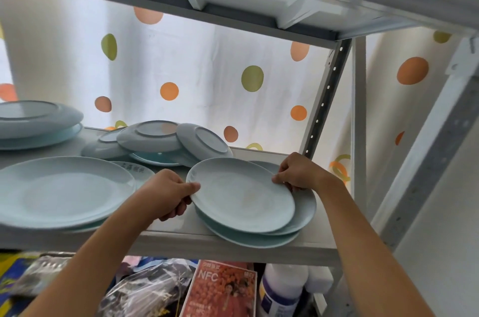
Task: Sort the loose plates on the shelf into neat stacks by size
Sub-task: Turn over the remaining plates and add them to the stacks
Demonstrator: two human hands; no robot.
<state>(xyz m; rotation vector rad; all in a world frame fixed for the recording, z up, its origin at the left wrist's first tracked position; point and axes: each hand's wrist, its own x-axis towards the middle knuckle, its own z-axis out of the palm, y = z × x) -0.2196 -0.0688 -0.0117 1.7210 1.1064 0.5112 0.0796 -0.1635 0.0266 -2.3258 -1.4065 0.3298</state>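
The left hand [166, 193] and the right hand [298, 172] are both pinching the rim of the top plate [241, 193] on the stack [259, 237] near the shelf's [181, 235] front right corner. It is looking stiff, smooth and breakable, so opposite rims are suiting best.

A: Where is room lying open?
B: On the grey metal shelf [181, 226], between the large pale-blue plate [62, 191] and the right-hand plate stack [259, 236].
A: Behind?
B: Overturned small grey-blue plates [155, 136] are blocking it.
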